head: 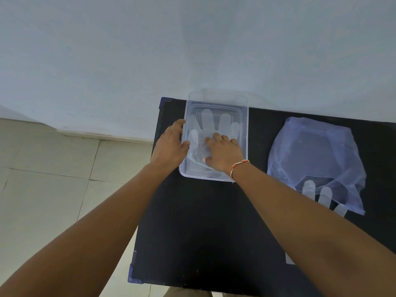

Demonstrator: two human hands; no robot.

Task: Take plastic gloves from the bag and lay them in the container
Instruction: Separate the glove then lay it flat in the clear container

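Note:
A clear plastic container (246,116) stands on the black table, at its far left. Inside it lies a translucent plastic glove (207,121), fingers spread and pointing away from me. My right hand (222,154) rests flat on the glove's palm inside the container, fingers apart. My left hand (171,144) grips the container's left wall, thumb over the rim. To the right lies a bluish plastic bag (317,153), with the fingers of another glove (317,192) sticking out of its near opening.
The black table (203,232) ends close to the container's left side, with tiled floor (53,179) beyond. A pale wall (150,50) rises right behind the table. A red-and-white thread band (239,166) circles my right wrist.

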